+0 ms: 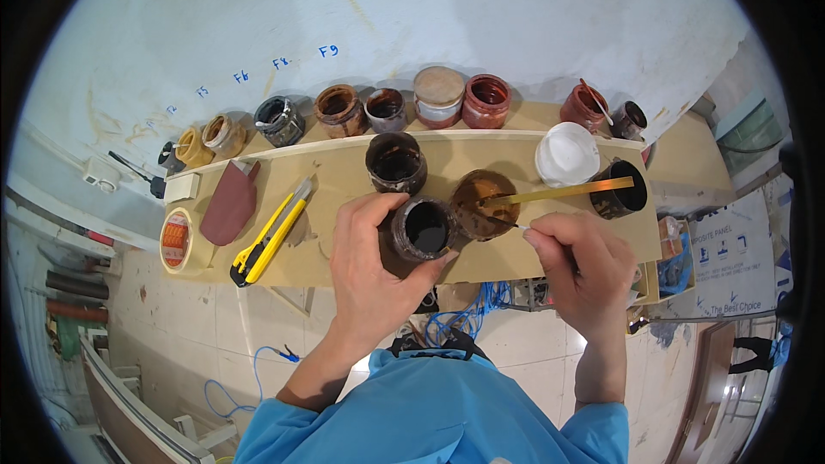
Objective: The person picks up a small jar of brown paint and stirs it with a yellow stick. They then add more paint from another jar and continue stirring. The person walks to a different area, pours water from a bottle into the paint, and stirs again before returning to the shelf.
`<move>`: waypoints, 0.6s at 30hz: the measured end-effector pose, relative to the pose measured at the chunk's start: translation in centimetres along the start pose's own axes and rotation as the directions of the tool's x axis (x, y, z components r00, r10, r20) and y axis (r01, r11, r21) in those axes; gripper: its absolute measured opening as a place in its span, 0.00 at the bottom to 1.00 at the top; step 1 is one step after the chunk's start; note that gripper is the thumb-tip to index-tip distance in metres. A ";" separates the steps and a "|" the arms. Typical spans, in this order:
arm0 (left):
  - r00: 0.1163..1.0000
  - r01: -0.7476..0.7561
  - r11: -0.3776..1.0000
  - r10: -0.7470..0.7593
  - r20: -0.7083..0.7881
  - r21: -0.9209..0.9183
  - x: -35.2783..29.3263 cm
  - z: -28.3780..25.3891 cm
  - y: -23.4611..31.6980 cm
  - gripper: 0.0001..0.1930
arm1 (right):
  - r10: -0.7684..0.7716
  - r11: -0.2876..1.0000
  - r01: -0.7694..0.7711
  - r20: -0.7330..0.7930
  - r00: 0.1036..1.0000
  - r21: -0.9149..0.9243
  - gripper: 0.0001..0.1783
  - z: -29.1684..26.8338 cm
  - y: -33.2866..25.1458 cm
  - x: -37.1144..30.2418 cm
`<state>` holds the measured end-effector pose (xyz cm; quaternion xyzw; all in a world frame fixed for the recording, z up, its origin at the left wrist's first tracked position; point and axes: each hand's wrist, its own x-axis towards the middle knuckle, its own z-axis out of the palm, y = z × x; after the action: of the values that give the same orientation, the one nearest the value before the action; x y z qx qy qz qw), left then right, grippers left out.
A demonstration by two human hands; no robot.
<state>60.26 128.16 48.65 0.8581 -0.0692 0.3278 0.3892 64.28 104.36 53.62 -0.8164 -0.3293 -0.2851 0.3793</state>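
Note:
My left hand is wrapped round a jar of black paint, thumb and fingers on either side of it, near the table's front edge. My right hand pinches a thin, small brush whose dark end points into a jar of brown liquid; whether it touches the liquid I cannot tell. A flat yellowish stick leans out of the brown jar and reaches over a dark jar on the right. Behind my left hand stands another dark, stained jar.
On the table's left lie a yellow utility knife, folded maroon sandpaper and a tape roll. A white tub stands at the right. Several paint jars, including a red one, line the wall behind a raised wooden strip.

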 end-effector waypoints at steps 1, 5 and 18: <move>1.000 0.000 1.000 0.000 -0.001 -0.011 0.0 0.0 0.0 0.40 | 0.008 1.000 -0.008 0.006 1.000 -0.008 0.07 -0.1 -0.1 0.0; 0.999 0.033 0.999 -0.033 0.009 -0.035 0.1 -0.1 0.2 0.39 | 0.048 0.999 -0.048 -0.133 0.990 0.004 0.07 -0.5 -1.2 0.2; 0.979 0.202 0.964 -0.199 0.032 -0.171 -0.5 -3.0 -0.2 0.36 | -0.022 0.972 0.023 -0.006 1.000 0.232 0.20 2.0 -0.8 -1.1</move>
<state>58.44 130.36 49.65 0.8258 -0.0131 0.2734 0.4930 63.41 106.07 52.06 -0.7621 -0.3689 -0.2505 0.4694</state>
